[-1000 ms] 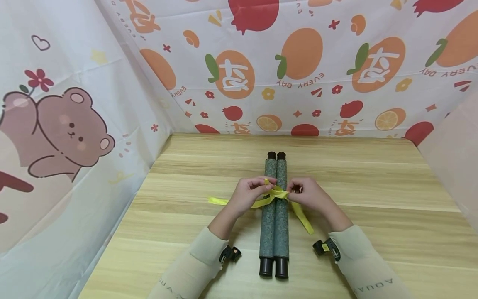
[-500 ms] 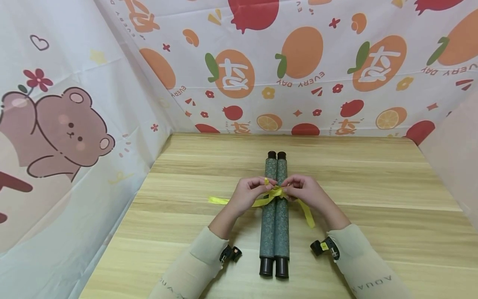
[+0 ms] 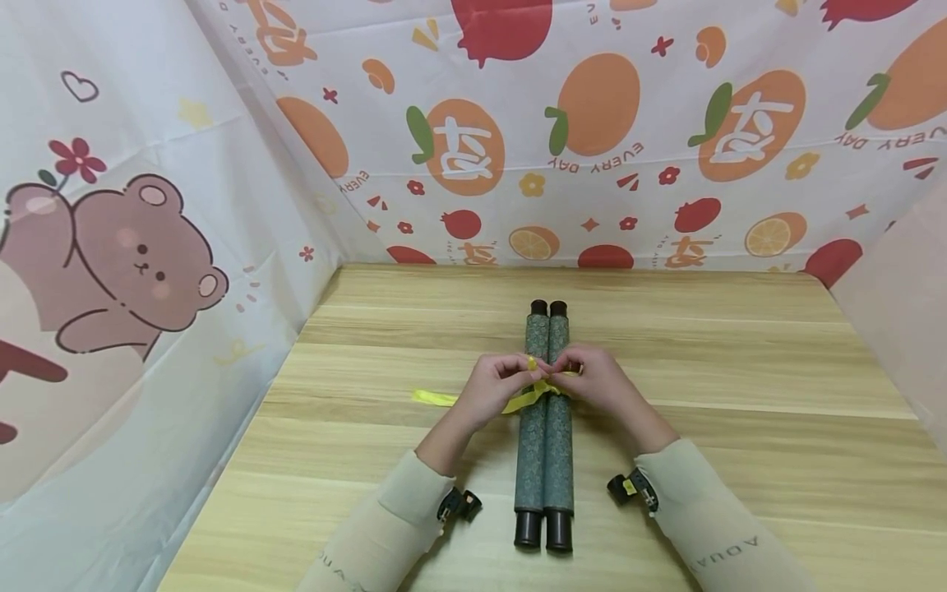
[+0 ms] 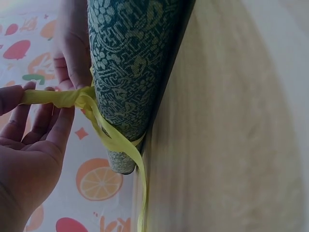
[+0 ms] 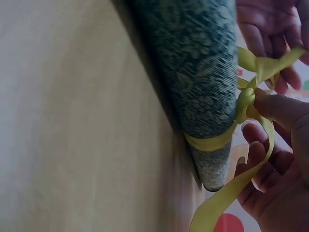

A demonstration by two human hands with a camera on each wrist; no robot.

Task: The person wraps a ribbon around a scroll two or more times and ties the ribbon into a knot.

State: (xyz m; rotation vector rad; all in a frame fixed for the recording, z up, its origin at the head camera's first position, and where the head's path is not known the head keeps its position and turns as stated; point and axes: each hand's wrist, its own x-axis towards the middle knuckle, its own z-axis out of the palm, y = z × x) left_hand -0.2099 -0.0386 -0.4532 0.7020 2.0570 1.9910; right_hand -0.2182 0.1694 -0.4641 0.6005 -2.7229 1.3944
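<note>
Two rolled scrolls (image 3: 558, 460) in green patterned cloth, with dark brown end knobs, lie side by side on the table, pointing away from me. A yellow ribbon (image 5: 210, 143) goes round them and is knotted on top. My left hand (image 3: 491, 388) pinches a folded length of the ribbon between thumb and fingers, as the left wrist view shows. My right hand (image 3: 601, 380) has its thumb at the knot (image 5: 245, 100), with the fingers curled beneath and a ribbon tail running down across them. Both hands' fingertips meet over the scrolls.
The wooden table (image 3: 355, 345) reaches back to a fruit-printed cloth (image 3: 510, 222). At the left hangs a cloth with a bear print (image 3: 148, 263). One loose ribbon end (image 3: 432, 398) lies out to the left of the scrolls.
My right hand has moved in leftward from the scrolls' right side to the knot, its fingertips now against the left hand's. The left hand has barely moved and keeps its pinch.
</note>
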